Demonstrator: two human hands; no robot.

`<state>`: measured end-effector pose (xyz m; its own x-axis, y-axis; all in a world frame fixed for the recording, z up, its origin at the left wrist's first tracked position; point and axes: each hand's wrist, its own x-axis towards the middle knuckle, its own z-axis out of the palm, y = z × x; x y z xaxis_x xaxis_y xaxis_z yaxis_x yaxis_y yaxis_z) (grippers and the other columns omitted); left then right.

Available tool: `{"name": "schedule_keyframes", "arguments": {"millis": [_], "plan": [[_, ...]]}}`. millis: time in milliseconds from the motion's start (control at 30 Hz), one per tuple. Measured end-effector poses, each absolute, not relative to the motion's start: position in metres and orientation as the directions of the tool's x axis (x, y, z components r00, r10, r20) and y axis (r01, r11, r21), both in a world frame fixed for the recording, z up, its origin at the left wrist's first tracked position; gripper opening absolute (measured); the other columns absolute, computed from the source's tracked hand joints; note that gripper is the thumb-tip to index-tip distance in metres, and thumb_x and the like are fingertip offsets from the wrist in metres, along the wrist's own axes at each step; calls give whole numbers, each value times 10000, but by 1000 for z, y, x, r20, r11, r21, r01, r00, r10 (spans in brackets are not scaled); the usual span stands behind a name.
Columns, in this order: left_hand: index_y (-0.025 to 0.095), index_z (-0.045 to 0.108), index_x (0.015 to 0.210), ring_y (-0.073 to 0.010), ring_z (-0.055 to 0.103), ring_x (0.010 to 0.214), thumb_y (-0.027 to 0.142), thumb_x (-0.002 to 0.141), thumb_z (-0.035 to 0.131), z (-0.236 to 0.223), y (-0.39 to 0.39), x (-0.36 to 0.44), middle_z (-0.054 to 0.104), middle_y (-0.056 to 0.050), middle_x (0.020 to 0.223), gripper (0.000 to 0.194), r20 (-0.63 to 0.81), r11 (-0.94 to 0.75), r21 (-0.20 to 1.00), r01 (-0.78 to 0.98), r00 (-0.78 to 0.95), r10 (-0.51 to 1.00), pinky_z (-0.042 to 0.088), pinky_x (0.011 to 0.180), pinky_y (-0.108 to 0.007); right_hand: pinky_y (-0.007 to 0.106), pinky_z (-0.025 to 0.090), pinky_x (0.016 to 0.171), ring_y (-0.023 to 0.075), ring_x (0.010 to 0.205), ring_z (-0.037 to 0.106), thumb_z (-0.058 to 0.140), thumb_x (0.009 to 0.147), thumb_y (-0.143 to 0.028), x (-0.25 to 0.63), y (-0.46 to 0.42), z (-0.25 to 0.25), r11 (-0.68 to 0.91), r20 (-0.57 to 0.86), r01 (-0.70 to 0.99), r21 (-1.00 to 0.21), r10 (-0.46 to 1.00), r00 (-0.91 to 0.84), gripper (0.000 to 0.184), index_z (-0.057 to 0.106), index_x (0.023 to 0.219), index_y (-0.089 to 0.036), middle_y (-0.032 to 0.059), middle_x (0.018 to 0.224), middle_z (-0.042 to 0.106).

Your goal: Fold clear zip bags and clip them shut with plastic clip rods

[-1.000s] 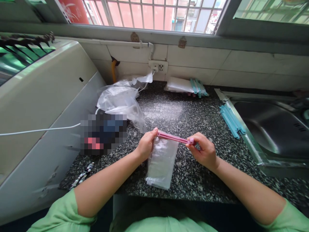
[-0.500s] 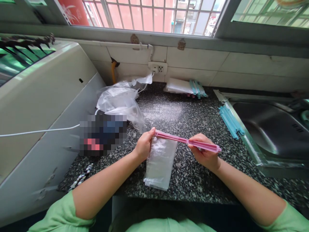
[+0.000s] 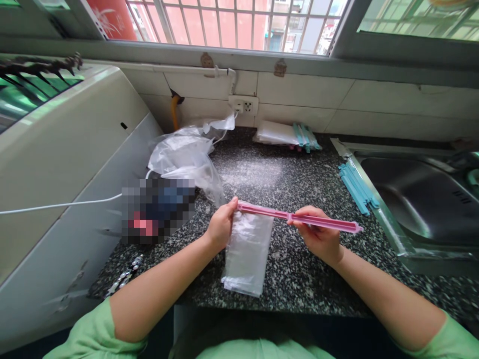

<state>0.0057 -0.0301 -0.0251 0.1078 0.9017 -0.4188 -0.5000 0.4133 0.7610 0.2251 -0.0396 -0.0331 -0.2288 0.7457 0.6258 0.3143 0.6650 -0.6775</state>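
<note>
A pink bag sealing clip [image 3: 325, 221], hinged near its middle and unfolded almost straight, spans both hands above the counter. My left hand [image 3: 221, 223] is closed, pinching the clip's left end together with the top of a clear plastic bag [image 3: 247, 254]. The bag hangs down from the clip's left half, over the counter's front part. My right hand [image 3: 318, 237] is closed around the clip's right half near the hinge. Some of its fingers are hidden beneath the clip.
Several blue sealing clips [image 3: 357, 188] lie beside the steel sink [image 3: 407, 199]. Packed clear bags with clips [image 3: 279, 133] rest by the wall. A crumpled plastic bag [image 3: 183, 149], a white cable [image 3: 75, 203] and a blurred dark object [image 3: 160, 209] are left on the granite counter [image 3: 254, 174].
The right half of the clip has swung outward, so its free end reaches farther right. The hands and the clear bag have barely moved.
</note>
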Motion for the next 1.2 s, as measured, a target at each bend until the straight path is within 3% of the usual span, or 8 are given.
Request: {"name": "schedule_keyframes", "arguments": {"millis": [233, 400, 533, 633, 833, 1000, 1200], "plan": [[123, 615, 594, -178, 605, 565, 417, 665, 648, -19, -30, 7, 612, -24, 518, 304, -479, 458, 683, -569, 124, 869, 481, 598, -282, 295, 577, 661, 159, 722, 691, 572, 833, -205, 223, -41, -35, 508, 486, 84, -857, 852, -196, 131, 532, 958, -200, 22, 803, 675], [129, 619, 587, -232, 644, 668, 386, 704, 590, -15, -29, 9, 626, -45, 529, 284, -532, 496, 646, -580, 124, 838, 505, 628, -317, 316, 587, 686, 161, 712, 695, 578, 834, -261, 219, -42, -31, 432, 426, -16, -902, 882, -203, 123, 522, 928, -203, 23, 810, 678], [140, 603, 554, -222, 637, 651, 374, 714, 562, -14, -29, 9, 615, -43, 521, 286, -554, 505, 650, -568, 102, 826, 498, 617, -309, 312, 580, 679, 154, 740, 681, 580, 831, -251, 219, -41, -28, 433, 432, -44, -900, 876, -215, 113, 542, 925, -203, 24, 814, 662], [147, 584, 532, -204, 612, 607, 409, 685, 584, -17, -29, 7, 584, -29, 490, 303, -525, 493, 688, -533, 104, 845, 475, 588, -293, 304, 568, 656, 148, 724, 661, 577, 829, -259, 220, -40, -29, 439, 428, 9, -898, 878, -215, 110, 548, 917, -199, 28, 806, 646], [155, 543, 521, -123, 489, 516, 465, 599, 659, -32, -26, 1, 541, 20, 500, 340, -341, 310, 878, -366, -22, 940, 385, 524, -236, 286, 540, 643, 145, 705, 625, 607, 798, -251, 223, -37, -34, 523, 491, 292, -801, 852, -181, 105, 573, 878, -194, 32, 795, 626], [157, 531, 524, -106, 430, 488, 507, 596, 648, -34, -26, 0, 506, 30, 481, 376, -318, 301, 904, -303, -8, 948, 343, 504, -230, 256, 527, 623, 133, 681, 608, 615, 781, -194, 221, -35, -32, 606, 566, 349, -715, 794, -220, 85, 581, 858, -205, 10, 749, 635], [146, 569, 547, -116, 439, 477, 549, 583, 644, -29, -28, 3, 523, 13, 480, 412, -333, 329, 899, -289, 36, 942, 331, 485, -236, 238, 515, 581, 123, 634, 600, 614, 785, -210, 220, -34, -29, 601, 548, 374, -707, 799, -248, 56, 588, 834, -201, 8, 721, 637]]}}
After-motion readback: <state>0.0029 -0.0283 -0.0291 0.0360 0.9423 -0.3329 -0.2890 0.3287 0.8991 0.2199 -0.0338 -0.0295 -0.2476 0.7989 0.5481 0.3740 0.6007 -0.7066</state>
